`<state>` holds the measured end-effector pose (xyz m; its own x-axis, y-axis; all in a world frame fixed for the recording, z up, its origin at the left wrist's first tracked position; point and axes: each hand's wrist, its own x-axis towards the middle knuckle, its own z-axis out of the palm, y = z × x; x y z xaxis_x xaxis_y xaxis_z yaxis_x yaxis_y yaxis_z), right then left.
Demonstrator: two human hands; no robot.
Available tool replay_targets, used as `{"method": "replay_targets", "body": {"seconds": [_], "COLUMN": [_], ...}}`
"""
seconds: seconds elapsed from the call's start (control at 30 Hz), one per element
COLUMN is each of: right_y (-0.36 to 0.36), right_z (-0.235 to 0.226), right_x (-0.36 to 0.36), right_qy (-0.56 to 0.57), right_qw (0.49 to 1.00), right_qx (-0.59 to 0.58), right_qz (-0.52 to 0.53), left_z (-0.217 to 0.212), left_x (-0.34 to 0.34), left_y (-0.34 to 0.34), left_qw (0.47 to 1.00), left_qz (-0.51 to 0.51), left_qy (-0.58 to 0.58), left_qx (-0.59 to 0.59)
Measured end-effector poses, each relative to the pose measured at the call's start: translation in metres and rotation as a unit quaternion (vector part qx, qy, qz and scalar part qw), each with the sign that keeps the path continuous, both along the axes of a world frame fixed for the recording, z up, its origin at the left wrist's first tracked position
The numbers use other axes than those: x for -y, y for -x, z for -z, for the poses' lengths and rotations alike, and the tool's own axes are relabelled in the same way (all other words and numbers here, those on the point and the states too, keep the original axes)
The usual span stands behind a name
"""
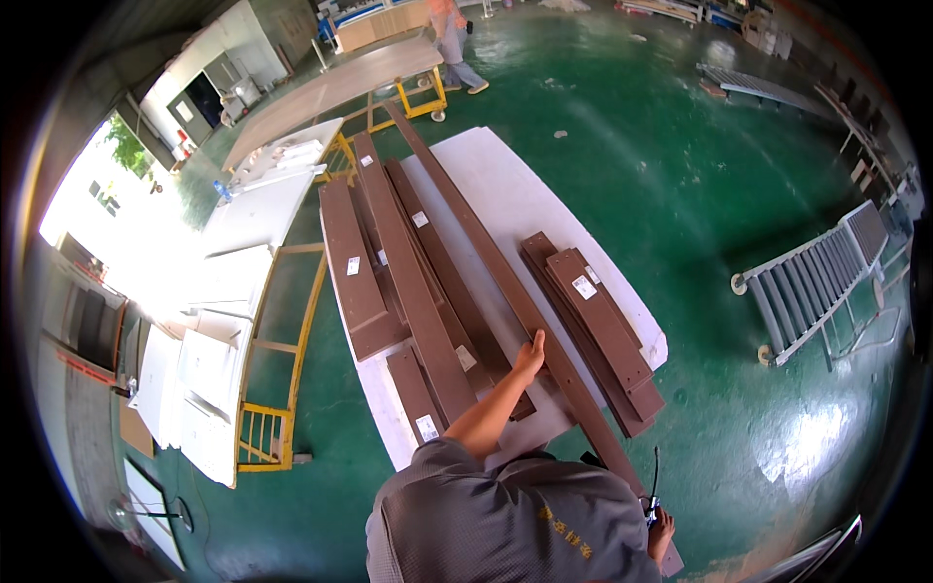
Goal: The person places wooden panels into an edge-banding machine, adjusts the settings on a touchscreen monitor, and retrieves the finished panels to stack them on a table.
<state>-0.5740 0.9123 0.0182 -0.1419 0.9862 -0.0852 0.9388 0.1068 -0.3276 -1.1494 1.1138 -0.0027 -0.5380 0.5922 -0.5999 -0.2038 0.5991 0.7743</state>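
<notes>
A long, narrow brown board [476, 228] runs from the far end of the white-topped table [622, 282] back to my right side. My left hand [530, 358] grips it near the middle, thumb along its upper face. By the board's near end is my right hand [662, 532], its fingers curled and partly hidden. Against that hand sits a small black device [650, 507] with a thin dark rod sticking up; its kind is unclear. Left of the long board lie several brown boards [403, 277] with white labels. A shorter stack of brown boards [593, 311] rests to its right.
White panels [228, 287] lie on a yellow-framed cart [292, 360] at the left. Another yellow cart [418, 97] bears a large wooden sheet farther off. A person [452, 44] stands beside it. A grey roller conveyor [812, 282] stands on the green floor at the right.
</notes>
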Motion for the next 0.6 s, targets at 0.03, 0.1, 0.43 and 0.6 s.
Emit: {"method": "replay_targets", "body": {"seconds": [0.03,0.1,0.43,0.6], "right_y": [0.005,0.01,0.018,0.027], "right_z": [-0.009,-0.024,-0.001,-0.004], "right_x": [-0.001,-0.006,-0.004,-0.003], "right_qy": [0.009,0.048,0.109,0.054], "right_qw": [1.0,0.999,0.993,0.997], "right_qx": [-0.006,-0.011,0.027,0.054], "right_qz": [0.006,0.012,-0.043,-0.025], "left_z": [-0.006,-0.016,0.028,0.032], "left_x": [0.003,0.003,-0.021,-0.021], "left_y": [0.004,0.017,0.019,0.004], "left_qw": [0.994,0.976,0.959,0.966], "left_qz": [0.047,0.169,0.034,-0.071], "left_qy": [-0.004,0.07,-0.05,-0.102], "left_qx": [-0.1,-0.119,-0.277,-0.227]}}
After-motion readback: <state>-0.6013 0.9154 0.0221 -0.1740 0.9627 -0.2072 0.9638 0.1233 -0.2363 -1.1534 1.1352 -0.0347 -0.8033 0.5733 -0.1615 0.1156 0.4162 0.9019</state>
